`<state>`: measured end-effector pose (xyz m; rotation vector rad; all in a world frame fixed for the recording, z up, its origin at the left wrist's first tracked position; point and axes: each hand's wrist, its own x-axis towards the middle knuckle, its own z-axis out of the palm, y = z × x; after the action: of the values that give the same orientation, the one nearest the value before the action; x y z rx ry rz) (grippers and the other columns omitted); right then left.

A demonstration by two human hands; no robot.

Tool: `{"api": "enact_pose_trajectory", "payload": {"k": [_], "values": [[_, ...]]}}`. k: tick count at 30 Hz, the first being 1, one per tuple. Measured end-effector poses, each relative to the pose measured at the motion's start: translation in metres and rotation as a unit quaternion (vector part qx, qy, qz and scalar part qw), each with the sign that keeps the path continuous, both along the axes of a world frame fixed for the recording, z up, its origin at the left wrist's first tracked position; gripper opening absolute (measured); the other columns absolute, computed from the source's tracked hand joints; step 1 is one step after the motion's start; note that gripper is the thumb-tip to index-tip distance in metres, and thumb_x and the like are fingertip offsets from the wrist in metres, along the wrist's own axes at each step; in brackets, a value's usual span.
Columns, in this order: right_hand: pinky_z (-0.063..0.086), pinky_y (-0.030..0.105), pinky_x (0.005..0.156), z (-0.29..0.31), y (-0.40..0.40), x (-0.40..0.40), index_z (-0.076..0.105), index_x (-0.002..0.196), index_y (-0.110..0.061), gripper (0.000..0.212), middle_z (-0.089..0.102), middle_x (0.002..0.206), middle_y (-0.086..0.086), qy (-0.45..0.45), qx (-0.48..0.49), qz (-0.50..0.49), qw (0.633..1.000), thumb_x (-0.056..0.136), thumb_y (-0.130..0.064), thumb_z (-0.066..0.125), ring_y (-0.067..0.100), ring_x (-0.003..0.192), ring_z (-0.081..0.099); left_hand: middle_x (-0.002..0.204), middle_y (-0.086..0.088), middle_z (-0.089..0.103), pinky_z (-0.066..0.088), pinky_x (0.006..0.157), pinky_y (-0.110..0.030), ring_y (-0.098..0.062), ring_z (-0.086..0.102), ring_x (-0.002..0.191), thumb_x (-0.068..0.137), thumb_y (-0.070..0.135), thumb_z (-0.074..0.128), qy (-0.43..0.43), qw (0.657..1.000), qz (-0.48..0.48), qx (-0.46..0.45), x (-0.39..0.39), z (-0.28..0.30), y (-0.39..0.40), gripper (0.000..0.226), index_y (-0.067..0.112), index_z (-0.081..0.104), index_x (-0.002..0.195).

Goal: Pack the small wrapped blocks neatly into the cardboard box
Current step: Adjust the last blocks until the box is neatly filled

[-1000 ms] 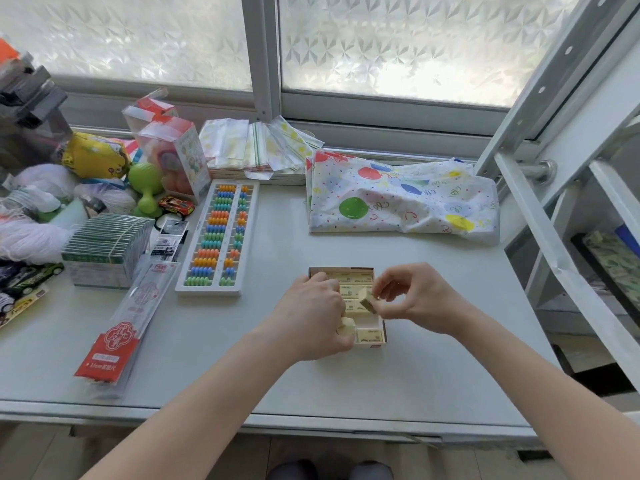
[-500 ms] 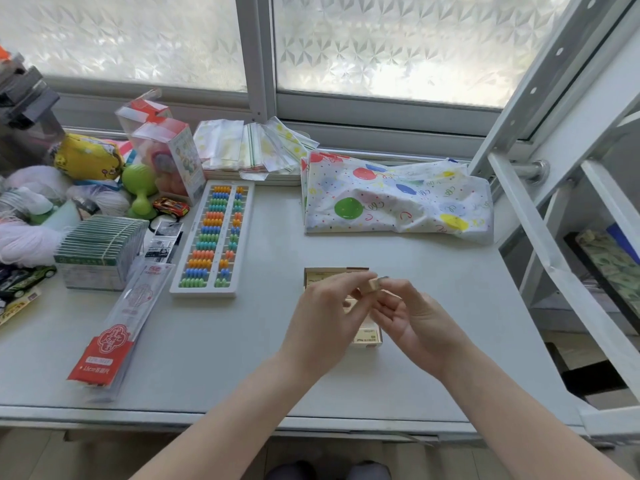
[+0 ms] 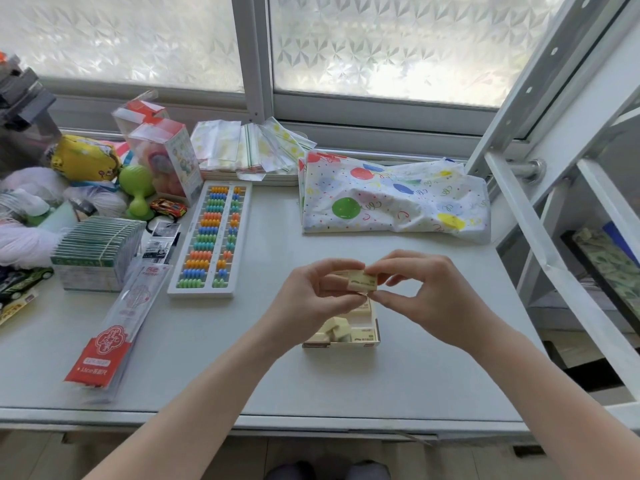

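wrapped block [image 3: 362,282], cream with small print, held in the air just above the far part of the cardboard box [image 3: 375,336]. left hand [image 3: 313,299] pinches its left end, thumb and forefinger clamped on it, other fingers curled under. right hand [image 3: 433,296] pinches the right end, thumb below and forefinger on top, remaining fingers loosely bent. both hands meet over the box and hide most of its far half.

box sits on the grey table [image 3: 398,382], near the front middle. inside, near end: loose blocks [image 3: 334,329], a few tilted and not lying flat; one flat row with print at the right front corner. how full the far part is, cannot tell.

left of the box, well apart: abacus [image 3: 211,239] with coloured beads, lying lengthwise. beside it a long clear packet with red label [image 3: 114,327], lying at a slant. green-edged stack of cards [image 3: 95,251] further left. toy car [image 3: 168,207] and green toy [image 3: 138,188] behind the abacus. spotted white bag [image 3: 391,202] at the back right of the table, crumpled. folded plastic bags [image 3: 249,147] on the window sill. white ladder frame [image 3: 540,237] at the right edge.
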<state>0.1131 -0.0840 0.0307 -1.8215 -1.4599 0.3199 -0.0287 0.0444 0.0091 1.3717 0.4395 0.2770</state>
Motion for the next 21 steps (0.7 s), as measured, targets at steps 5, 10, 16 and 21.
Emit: {"api": "enact_pose_trajectory", "payload": {"k": [5, 10, 16, 21], "values": [[0.052, 0.020, 0.073, 0.003, 0.002, -0.003, 0.072, 0.094, -0.020, 0.020, 0.069, 0.085, -0.008, 0.006, -0.022, 0.006, 1.000, 0.075, -0.015, 0.077, 0.010, 0.080, 0.065, 0.082, -0.004, 0.076, 0.056, 0.082, -0.033, -0.018, 0.071, 0.079, 0.078, -0.006, 0.069, -0.006, 0.997, 0.020, 0.076, 0.001, -0.006, 0.001, 0.031, 0.023, 0.070, 0.091], [0.048, 0.019, 0.074, -0.005, 0.005, -0.003, 0.071, 0.089, -0.021, 0.018, 0.068, 0.084, -0.010, -0.043, -0.078, 0.002, 0.996, 0.072, -0.018, 0.077, 0.011, 0.080, 0.062, 0.091, 0.002, 0.074, 0.053, 0.083, -0.021, -0.005, 0.068, 0.084, 0.075, 0.005, 0.075, 0.038, 0.983, 0.015, 0.177, -0.001, -0.013, 0.001, 0.028, 0.024, 0.070, 0.096], [0.043, 0.022, 0.081, -0.023, 0.016, 0.002, 0.068, 0.084, -0.026, 0.016, 0.064, 0.090, -0.003, -0.114, -0.278, 0.016, 0.954, 0.069, -0.030, 0.073, 0.008, 0.088, 0.047, 0.108, 0.011, 0.060, 0.038, 0.087, -0.017, -0.005, 0.052, 0.102, 0.074, 0.034, 0.074, 0.211, 0.884, -0.058, 0.414, -0.005, -0.014, 0.011, 0.034, 0.026, 0.065, 0.107], [0.050, 0.029, 0.083, -0.019, 0.027, 0.002, 0.069, 0.087, -0.028, 0.021, 0.053, 0.097, -0.003, -0.101, -0.356, 0.007, 0.929, 0.067, -0.030, 0.074, 0.016, 0.093, 0.055, 0.106, 0.005, 0.067, 0.041, 0.080, -0.021, -0.010, 0.057, 0.098, 0.080, 0.035, 0.068, 0.228, 0.861, -0.078, 0.447, -0.005, -0.014, 0.013, 0.019, 0.024, 0.072, 0.095]]}}
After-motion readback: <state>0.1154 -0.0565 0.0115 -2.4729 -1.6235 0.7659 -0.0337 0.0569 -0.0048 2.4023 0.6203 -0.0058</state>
